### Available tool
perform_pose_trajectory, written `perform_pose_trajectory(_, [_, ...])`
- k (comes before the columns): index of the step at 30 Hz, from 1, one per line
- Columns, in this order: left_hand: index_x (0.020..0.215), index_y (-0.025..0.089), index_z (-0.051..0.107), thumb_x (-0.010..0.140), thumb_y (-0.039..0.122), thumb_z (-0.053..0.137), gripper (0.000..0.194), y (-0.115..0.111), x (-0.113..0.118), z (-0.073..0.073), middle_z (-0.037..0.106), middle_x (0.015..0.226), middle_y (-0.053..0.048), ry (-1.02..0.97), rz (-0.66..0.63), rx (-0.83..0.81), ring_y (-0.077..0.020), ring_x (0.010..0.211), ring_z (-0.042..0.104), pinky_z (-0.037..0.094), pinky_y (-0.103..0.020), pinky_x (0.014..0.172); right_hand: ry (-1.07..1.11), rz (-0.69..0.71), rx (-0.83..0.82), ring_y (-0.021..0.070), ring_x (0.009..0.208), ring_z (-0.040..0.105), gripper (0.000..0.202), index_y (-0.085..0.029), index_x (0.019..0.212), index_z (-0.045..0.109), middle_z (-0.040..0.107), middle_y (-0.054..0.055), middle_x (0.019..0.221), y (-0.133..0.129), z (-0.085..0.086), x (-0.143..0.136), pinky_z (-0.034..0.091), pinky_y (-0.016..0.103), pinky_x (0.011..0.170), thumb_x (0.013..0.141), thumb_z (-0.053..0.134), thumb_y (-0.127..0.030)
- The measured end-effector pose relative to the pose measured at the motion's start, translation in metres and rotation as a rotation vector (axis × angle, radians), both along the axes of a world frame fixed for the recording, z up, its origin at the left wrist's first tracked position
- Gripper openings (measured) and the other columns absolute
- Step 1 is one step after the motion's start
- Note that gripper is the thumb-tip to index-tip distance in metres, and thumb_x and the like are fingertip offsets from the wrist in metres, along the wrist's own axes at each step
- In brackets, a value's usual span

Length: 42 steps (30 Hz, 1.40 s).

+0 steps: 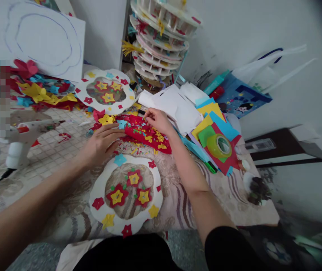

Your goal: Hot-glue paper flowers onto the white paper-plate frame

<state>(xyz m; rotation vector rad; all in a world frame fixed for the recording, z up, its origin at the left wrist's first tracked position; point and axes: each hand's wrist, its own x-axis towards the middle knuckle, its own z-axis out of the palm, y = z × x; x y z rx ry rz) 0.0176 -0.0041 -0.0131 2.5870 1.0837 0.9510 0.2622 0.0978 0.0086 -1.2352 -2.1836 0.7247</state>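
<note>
My left hand (104, 140) reaches in flat from the left, its fingers stretched out beside a small blue paper flower (122, 124) and the near-left edge of a red sheet (131, 131). Small yellow, blue and red paper bits (149, 137) are strewn over that sheet. Above its far edge, my right hand (158, 119) is closed with fingertips pinched together; whatever lies between them is too small to make out. Closest to my body is a white wavy ring (94, 188) decorated with red, yellow and blue paper shapes. A similar white ring (83, 98) lies beyond my left hand.
On the left a white glue gun (18, 146) stands with its cord. White paper sheets (175, 105), coloured paper (225, 126) and a yellow tape roll (219, 145) lie to the right. A tiered stack of white rings (161, 47) rises at the back, beside a blue bag (242, 96).
</note>
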Motion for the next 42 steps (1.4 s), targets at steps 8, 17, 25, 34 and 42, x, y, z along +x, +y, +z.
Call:
perform_pose_trajectory(8, [0.113, 0.01, 0.058, 0.09, 0.017, 0.039, 0.031, 0.002, -0.002, -0.001, 0.063, 0.118, -0.009, 0.013, 0.002, -0.004, -0.0221, 0.125, 0.043, 0.039, -0.044, 0.105, -0.104, -0.015, 0.006, 0.0129, 0.064, 0.057, 0.017, -0.017, 0.085, 0.058, 0.062, 0.0, 0.074, -0.005, 0.005, -0.003, 0.043, 0.025, 0.067, 0.079, 0.044, -0.007])
perform_pose_trajectory(17, [0.119, 0.016, 0.055, 0.088, 0.022, 0.041, 0.034, 0.004, -0.003, -0.009, 0.064, 0.115, -0.011, -0.012, 0.053, -0.027, -0.0237, 0.122, 0.047, 0.041, -0.045, 0.102, -0.211, 0.056, 0.04, 0.0126, 0.066, 0.054, 0.013, -0.015, 0.077, 0.06, 0.062, 0.0, 0.072, -0.009, 0.008, -0.003, 0.039, 0.024, 0.066, 0.075, 0.05, -0.008])
perform_pose_trajectory(25, [0.121, 0.018, 0.053, 0.089, 0.024, 0.04, 0.035, 0.004, -0.004, -0.014, 0.061, 0.119, -0.011, -0.014, 0.07, -0.025, -0.0238, 0.122, 0.047, 0.042, -0.044, 0.101, -0.151, 0.09, -0.133, 0.0115, 0.062, 0.055, 0.014, -0.014, 0.081, 0.059, 0.062, 0.0, 0.072, -0.007, 0.005, -0.005, 0.041, 0.024, 0.063, 0.078, 0.047, -0.008])
perform_pose_trajectory(34, [0.119, 0.015, 0.054, 0.09, 0.022, 0.037, 0.034, 0.003, -0.004, -0.009, 0.061, 0.119, -0.012, 0.037, 0.085, -0.078, -0.0208, 0.124, 0.044, 0.039, -0.04, 0.104, -0.095, 0.073, -0.114, 0.0104, 0.064, 0.056, 0.01, -0.016, 0.081, 0.057, 0.061, -0.002, 0.072, -0.007, 0.004, -0.004, 0.04, 0.022, 0.062, 0.08, 0.048, -0.011])
perform_pose_trajectory(42, [0.12, 0.016, 0.054, 0.09, 0.02, 0.037, 0.035, 0.001, -0.004, -0.008, 0.061, 0.12, -0.011, 0.032, 0.078, -0.085, -0.0196, 0.125, 0.043, 0.038, -0.039, 0.105, -0.161, 0.084, -0.034, 0.012, 0.069, 0.054, 0.01, -0.017, 0.082, 0.055, 0.06, -0.001, 0.076, -0.007, 0.004, -0.004, 0.039, 0.024, 0.068, 0.082, 0.047, -0.012])
